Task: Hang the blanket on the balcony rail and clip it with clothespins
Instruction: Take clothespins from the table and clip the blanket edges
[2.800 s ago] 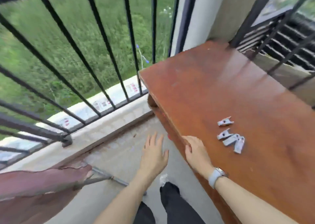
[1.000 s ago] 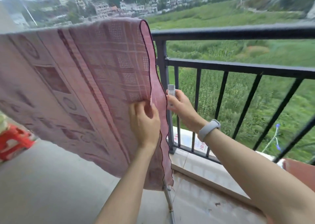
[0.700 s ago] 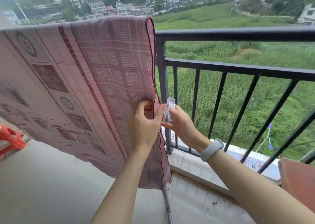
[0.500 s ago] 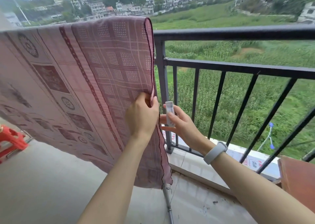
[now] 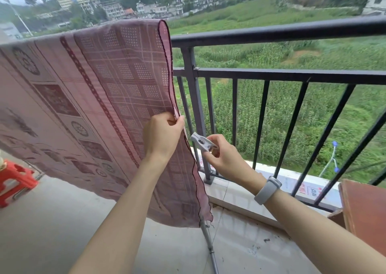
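Note:
A pink patterned blanket (image 5: 87,98) hangs over the black balcony rail (image 5: 271,31), covering its left part and reaching down toward the floor. My left hand (image 5: 161,136) pinches the blanket's right edge about halfway down. Just to the right of that edge, my right hand (image 5: 224,156) holds a pale grey clothespin (image 5: 201,142) by its handles, with the jaws pointing up and left toward the blanket edge. The clothespin is close to the edge but apart from it.
A black rail post (image 5: 196,111) stands right behind the clothespin. A brown wooden table (image 5: 365,213) shows at the lower right, a red plastic stool (image 5: 14,179) at the far left. A thin metal pole (image 5: 208,246) lies on the tiled floor below the blanket.
My right hand has tilted the clothespin from upright to pointing at the blanket edge. My left hand still pinches the same edge. Much earlier, the hands were at the table with the clothespins.

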### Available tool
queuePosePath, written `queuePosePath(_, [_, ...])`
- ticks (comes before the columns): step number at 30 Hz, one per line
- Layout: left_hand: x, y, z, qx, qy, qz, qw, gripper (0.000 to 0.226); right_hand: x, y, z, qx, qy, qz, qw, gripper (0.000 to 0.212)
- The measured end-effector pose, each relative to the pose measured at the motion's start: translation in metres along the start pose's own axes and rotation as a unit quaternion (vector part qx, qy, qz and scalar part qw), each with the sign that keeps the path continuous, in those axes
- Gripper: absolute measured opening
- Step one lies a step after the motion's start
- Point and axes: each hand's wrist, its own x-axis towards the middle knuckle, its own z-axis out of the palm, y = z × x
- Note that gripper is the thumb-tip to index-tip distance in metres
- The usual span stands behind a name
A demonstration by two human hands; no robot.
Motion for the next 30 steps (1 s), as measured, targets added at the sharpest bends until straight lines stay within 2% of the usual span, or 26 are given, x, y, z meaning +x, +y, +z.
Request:
queuePosePath(2, [0.004, 0.002, -0.002, 0.014, -0.012, -0.001, 1.0, 0.041, -0.005, -0.004, 0.0, -0.02, 0.04, -0.03, 0.999, 0.021])
queuePosePath(7, [0.0, 0.009, 0.001, 0.081, 0.031, -0.003, 0.996, 0.053, -0.005, -0.01, 0.0, -0.093, 0.103, -0.08, 0.987, 0.031])
queuePosePath(10, [-0.005, 0.01, 0.004, 0.101, 0.068, 0.019, 0.992, 0.037, -0.002, -0.012, 0.002, -0.136, 0.117, -0.088, 0.98, 0.024])
queuePosePath(12, [-0.006, 0.01, 0.005, 0.103, 0.083, 0.02, 0.991, 0.034, 0.0, -0.014, 0.006, -0.169, 0.123, -0.089, 0.974, 0.019])
queuePosePath(16, [-0.005, 0.008, 0.007, 0.104, 0.086, 0.026, 0.991, 0.037, 0.01, -0.016, 0.014, -0.212, 0.116, -0.081, 0.967, 0.022])
queuePosePath(21, [-0.006, 0.004, 0.008, 0.076, 0.063, 0.025, 0.995, 0.042, 0.025, -0.013, 0.017, -0.197, 0.095, -0.073, 0.973, 0.022])
queuePosePath(22, [-0.008, 0.002, 0.008, 0.058, 0.055, 0.035, 0.996, 0.037, 0.025, -0.011, 0.017, -0.181, 0.086, -0.066, 0.978, 0.023])
queuePosePath(24, [-0.016, -0.004, 0.012, 0.013, 0.035, 0.038, 0.999, 0.012, 0.02, -0.002, 0.017, -0.131, 0.062, -0.062, 0.987, 0.034])
queuePosePath(27, [-0.046, -0.016, 0.027, -0.026, 0.044, 0.041, 0.998, 0.028, 0.003, 0.019, 0.014, -0.107, 0.016, -0.059, 0.992, 0.059])
queuePosePath(30, [-0.093, -0.027, 0.054, -0.022, 0.033, 0.08, 0.996, 0.034, -0.033, 0.055, 0.005, -0.111, 0.036, -0.015, 0.993, 0.056])
